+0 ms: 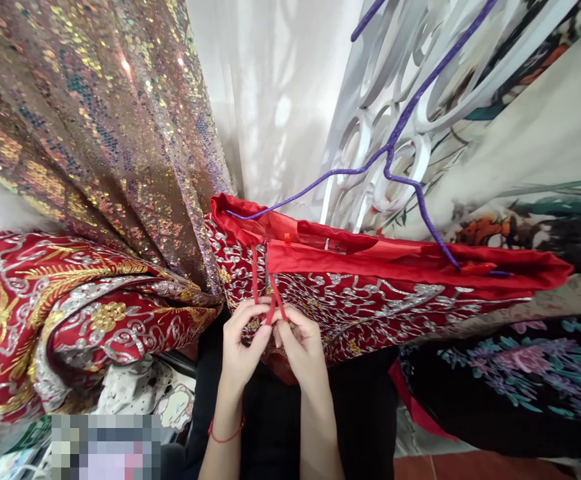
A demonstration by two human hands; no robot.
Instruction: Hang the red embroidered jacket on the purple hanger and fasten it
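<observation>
A red garment (370, 293) with silver and gold embroidery hangs on a purple hanger (410, 180). Thin red ties (270, 293) dangle from its waistband. My left hand (240, 347) and my right hand (303, 347) are raised close together just below the waistband. Both pinch the ends of the red ties between fingertips. A red thread bracelet (225, 437) circles my left wrist.
A brown sequined fabric (95, 133) hangs at the upper left. More red embroidered cloth (70, 313) bunches at the left. A white ornate metal grille (410, 87) stands behind the hanger. Floral fabrics (520, 373) hang at the right. A white curtain (270, 87) hangs in the middle.
</observation>
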